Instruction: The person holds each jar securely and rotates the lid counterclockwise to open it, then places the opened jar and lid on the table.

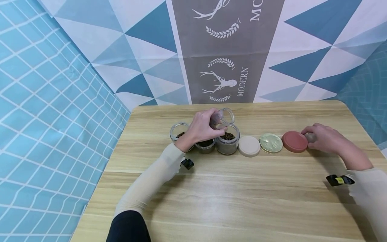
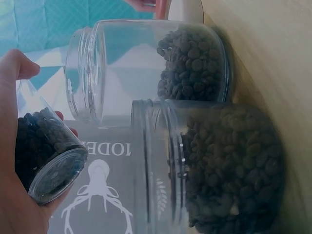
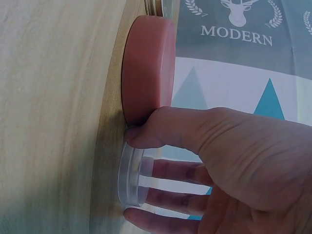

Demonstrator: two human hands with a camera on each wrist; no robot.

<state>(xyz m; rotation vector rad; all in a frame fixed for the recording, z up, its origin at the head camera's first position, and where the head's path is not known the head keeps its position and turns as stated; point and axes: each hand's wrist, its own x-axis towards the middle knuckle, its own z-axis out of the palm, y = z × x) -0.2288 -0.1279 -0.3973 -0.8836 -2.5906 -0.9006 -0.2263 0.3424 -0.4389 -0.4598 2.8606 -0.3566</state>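
Note:
My left hand [image 1: 202, 126] grips a small clear jar [image 1: 226, 116] tipped on its side, mouth toward the right. Dark brown pellets [image 2: 41, 134] lie inside it in the left wrist view. It is above the rightmost of three clear open jars [image 1: 228, 147], which holds similar pellets. Under the left wrist stand the middle jar [image 1: 206, 149] and the left jar [image 1: 177, 128], both partly hidden. At the right, my right hand [image 1: 328, 139] pinches a translucent round lid [image 3: 130, 175] low over the table, beside a red lid [image 1: 294, 141]; its thumb is close against the red lid.
A beige lid [image 1: 249, 146] and a pale green lid [image 1: 271, 143] lie between the jars and the red lid, in one row. The wooden table [image 1: 229, 198] ends at the patterned cloth backdrop [image 1: 220, 80] behind.

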